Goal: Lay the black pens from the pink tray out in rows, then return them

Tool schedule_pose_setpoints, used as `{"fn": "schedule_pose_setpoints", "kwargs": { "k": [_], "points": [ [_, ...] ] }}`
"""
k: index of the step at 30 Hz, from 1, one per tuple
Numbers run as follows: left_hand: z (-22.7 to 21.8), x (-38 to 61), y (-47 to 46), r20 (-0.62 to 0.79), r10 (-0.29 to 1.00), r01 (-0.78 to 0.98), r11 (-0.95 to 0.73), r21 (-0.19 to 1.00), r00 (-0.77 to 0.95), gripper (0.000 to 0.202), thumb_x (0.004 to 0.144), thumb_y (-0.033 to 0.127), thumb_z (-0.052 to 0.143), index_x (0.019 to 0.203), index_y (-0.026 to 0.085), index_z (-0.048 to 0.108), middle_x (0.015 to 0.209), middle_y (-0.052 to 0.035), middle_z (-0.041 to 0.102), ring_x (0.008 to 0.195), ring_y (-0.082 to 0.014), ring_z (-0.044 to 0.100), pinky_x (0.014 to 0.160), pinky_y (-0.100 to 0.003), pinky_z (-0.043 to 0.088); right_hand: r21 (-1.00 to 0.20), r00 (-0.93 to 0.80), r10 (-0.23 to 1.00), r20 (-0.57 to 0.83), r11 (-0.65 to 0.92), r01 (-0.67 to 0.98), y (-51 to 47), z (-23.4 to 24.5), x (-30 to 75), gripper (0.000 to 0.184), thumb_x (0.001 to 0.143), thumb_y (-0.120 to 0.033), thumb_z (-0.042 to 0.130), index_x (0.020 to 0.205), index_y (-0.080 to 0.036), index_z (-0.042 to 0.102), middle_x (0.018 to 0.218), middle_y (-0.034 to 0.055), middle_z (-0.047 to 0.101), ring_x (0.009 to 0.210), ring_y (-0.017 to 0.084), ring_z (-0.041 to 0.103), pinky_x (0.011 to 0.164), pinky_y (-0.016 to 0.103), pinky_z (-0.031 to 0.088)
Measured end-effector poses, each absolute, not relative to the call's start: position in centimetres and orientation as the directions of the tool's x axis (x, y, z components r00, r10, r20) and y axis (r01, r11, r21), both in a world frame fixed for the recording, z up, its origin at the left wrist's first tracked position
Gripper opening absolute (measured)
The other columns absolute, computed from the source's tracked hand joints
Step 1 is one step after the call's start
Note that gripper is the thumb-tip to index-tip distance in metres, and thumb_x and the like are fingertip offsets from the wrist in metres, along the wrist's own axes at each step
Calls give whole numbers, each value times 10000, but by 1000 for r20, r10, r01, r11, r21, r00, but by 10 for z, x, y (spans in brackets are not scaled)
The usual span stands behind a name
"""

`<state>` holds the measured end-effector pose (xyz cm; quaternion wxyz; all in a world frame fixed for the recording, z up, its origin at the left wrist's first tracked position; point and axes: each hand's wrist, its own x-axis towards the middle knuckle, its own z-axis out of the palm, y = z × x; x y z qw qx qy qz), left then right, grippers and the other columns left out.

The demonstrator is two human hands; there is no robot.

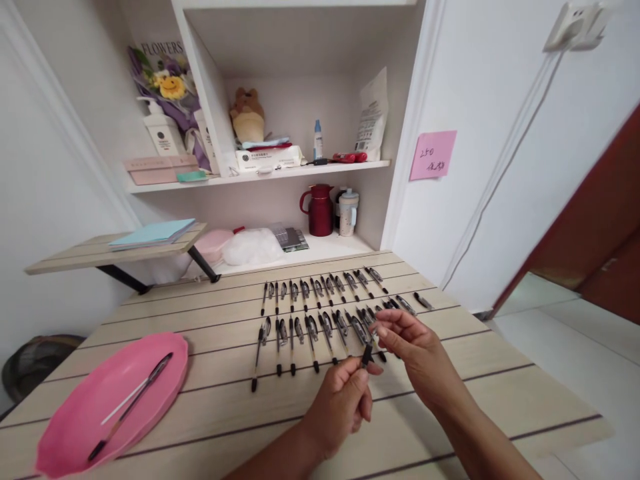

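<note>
left hand [344, 400] and right hand [419, 348] pinch one pen [367, 352] over rows of pens [311, 293], pink tray [75, 417] well apart

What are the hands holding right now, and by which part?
A black pen. The left hand wraps its lower barrel; the right hand pinches its upper end with the fingertips. Whether that end is a cap cannot be told.

bouquet wrap [163, 48]: "FLOWERS" | pink sticky note [433, 155]: "250", rest illegible
</note>
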<state>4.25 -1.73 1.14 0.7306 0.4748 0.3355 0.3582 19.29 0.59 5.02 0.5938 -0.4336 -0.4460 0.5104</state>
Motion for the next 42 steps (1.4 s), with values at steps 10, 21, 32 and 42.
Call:
{"fn": "schedule_pose_setpoints", "kwargs": {
  "k": [10,21,32,42],
  "points": [
    [11,41,-16,-132,838,-151,246,957,530,421,813,438,433,1067,109,499,443,78,443,289,-18,220,322,-175,135,-972,42,990,132,137,-191,1,49,192,351,635,-316,711,948,-222,582,781,12,627,714,126,557,626,231,432],
    [16,41,-21,37,909,49,-63,997,416,392,839,386,407,1060,102,561,473,49,461,430,-64,377,486,-202,310,-977,65,995,80,92,-194,-5,51,193,396,627,-301,717,973,-205,550,692,-7,598,583,100,514,526,221,405],
    [16,39,-19,-11,877,-48,39,998,481,423,842,407,387,1092,98,534,458,58,457,364,-44,302,426,-191,254,-974,-46,999,14,3,-226,-10,55,191,422,656,-380,676,1022,-189,587,744,17,579,557,106,506,549,270,410],
    [18,38,-20,-32,844,-79,88,993,536,392,836,395,412,1075,110,535,458,65,460,339,-30,290,403,-185,229,-977,-91,996,18,-2,-214,-9,49,187,210,640,-340,698,638,-174,568,524,-25,527,501,97,459,527,248,363]
  ]
}}
